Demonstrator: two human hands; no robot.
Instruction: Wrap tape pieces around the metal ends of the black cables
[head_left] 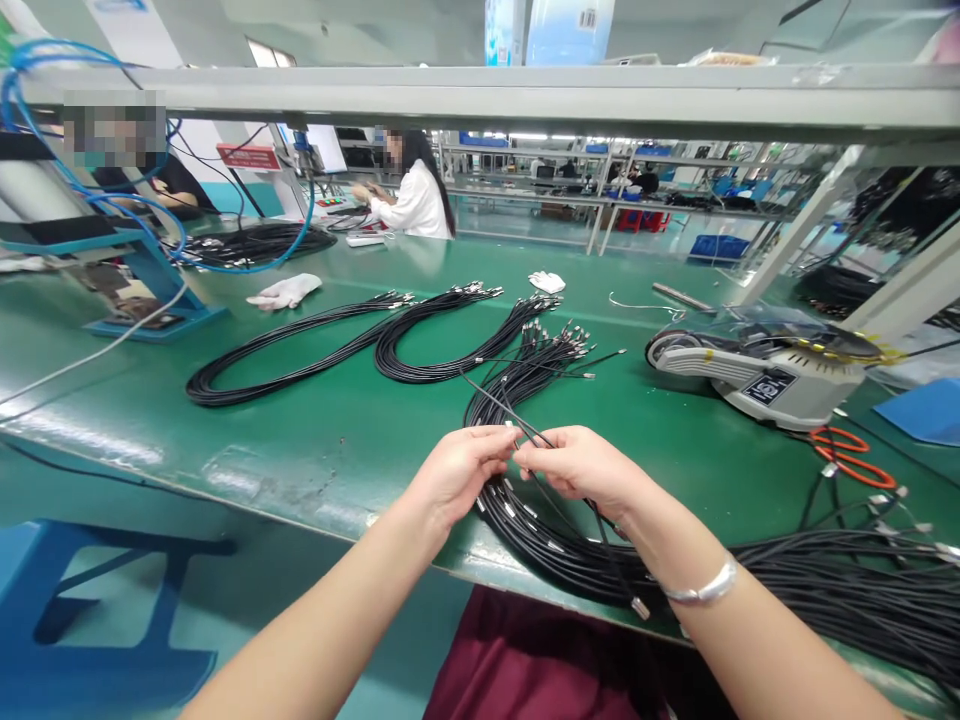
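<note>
My left hand [469,465] pinches a small white tag at the black cable, its thumb and forefinger pressed together. Close beside it, my right hand [574,462] grips the same thin black cable [491,397], which runs up to the left past my fingers. Under both hands a large bundle of black cables [555,550] curves along the table's front edge, with small white labels and metal ends. Behind it lie two looped bundles, one in the middle [405,368] and one at the left [225,392].
A grey tape dispenser [772,375] and orange-handled scissors [851,455] are at the right. White gloves [289,292] lie farther back. A blue press [161,270] stands left, a blue stool [112,600] below. A shelf [480,100] crosses overhead; a person in white [424,200] sits opposite.
</note>
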